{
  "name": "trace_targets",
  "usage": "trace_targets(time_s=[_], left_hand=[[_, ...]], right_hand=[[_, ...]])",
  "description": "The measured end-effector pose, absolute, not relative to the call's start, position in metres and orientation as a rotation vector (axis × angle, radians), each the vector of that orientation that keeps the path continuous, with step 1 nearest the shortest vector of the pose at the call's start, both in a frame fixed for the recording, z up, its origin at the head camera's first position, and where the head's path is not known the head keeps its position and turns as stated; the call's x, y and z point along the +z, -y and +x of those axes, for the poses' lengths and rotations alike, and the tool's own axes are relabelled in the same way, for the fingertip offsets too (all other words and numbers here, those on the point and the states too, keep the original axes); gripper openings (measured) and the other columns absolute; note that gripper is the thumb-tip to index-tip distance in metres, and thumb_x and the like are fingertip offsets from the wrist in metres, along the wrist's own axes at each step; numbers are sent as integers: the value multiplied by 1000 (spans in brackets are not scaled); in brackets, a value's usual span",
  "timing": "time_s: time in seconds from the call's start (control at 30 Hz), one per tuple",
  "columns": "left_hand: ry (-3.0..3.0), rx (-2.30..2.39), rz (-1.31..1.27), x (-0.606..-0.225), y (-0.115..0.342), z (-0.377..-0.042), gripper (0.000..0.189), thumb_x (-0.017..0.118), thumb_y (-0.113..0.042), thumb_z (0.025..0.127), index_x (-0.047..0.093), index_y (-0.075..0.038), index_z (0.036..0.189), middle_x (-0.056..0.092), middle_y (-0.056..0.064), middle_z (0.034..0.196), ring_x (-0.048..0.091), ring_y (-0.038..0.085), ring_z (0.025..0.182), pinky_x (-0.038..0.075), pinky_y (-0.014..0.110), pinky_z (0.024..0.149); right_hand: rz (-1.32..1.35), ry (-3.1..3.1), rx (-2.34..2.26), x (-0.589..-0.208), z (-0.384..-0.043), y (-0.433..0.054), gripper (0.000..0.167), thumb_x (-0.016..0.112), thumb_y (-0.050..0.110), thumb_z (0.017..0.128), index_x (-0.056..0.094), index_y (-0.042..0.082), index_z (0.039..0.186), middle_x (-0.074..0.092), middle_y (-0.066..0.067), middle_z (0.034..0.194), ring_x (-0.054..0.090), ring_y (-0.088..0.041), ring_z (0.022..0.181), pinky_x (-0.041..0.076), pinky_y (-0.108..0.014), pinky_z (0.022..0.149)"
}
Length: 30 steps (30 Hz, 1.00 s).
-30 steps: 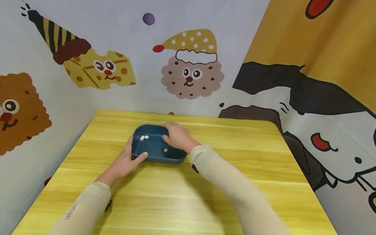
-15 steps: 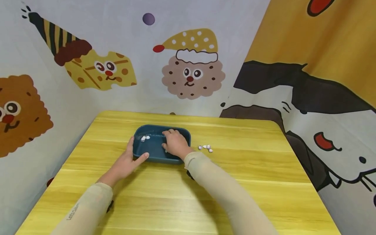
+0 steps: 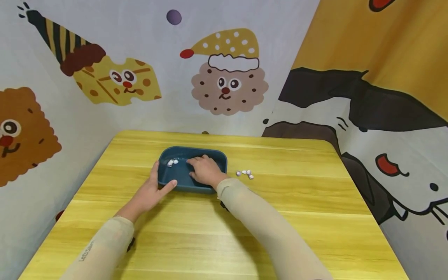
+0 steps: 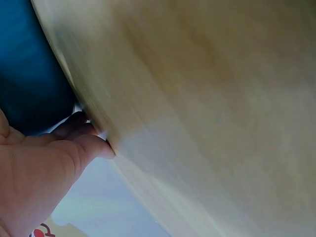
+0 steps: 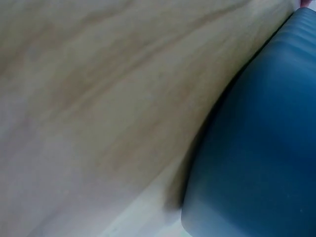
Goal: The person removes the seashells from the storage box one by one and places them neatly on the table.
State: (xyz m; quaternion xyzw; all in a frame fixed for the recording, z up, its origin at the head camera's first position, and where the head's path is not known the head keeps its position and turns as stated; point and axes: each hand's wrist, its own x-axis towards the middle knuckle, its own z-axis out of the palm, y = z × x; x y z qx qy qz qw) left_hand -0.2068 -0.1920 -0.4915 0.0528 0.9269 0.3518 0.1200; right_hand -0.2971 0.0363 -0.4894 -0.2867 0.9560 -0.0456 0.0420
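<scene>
A dark blue rectangular tray (image 3: 180,177) with raised walls sits toward the back of the table. Small white lumps, perhaps shells (image 3: 172,162), lie in its left part. My left hand (image 3: 148,194) holds the tray's front left corner, thumb on the front rim and fingers along the left wall. In the left wrist view the fingers (image 4: 89,143) bend against the tray's outside, close to the tabletop. My right hand (image 3: 205,170) is inside the tray, palm down, thumb apart from the forefinger. The space beneath its palm is hidden. The right wrist view shows the tray's outer wall (image 5: 256,133).
Several similar white lumps (image 3: 245,173) lie on the yellow wood-grain table (image 3: 301,194), right of the tray. A cloth wall printed with cartoon figures (image 3: 229,87) stands behind the table's back edge, with more printed cloth at both sides.
My right hand has moved from the tray's right rim into its middle, uncovering the lumps on the table. A pale piece seen on the tray floor is now out of sight. The left hand stays put.
</scene>
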Motion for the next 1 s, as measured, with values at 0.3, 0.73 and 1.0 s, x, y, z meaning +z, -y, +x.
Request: trace_targets(time_s=[0.3,0.73,1.0], left_hand=[[-2713,1041,154,-493,193,-208,113,49,-70,105,-26,-12,168,11,38,174,27,60,156,31,74,122],[-2717,1042,153,-493,192,-208,113,48,-71,105,-28,-15,167,9,37,175,25,60,157,30,74,123],[-2716,1045,146,-497,194,-209,113,47,-72,105,-28,-15,167,10,37,174,26,60,157,30,73,123]], right_hand=[[-1010,-2859,-241,-489,-297,-39,31,66,34,108,75,25,136,70,2,145,62,-21,137,49,-37,118],[-995,-2838,-335,-493,-299,-40,20,68,26,107,81,24,122,77,6,125,70,-14,121,57,-31,105],[-891,-2803,-227,-493,-298,-33,45,60,29,111,58,25,156,62,-2,155,60,-20,142,52,-39,117]])
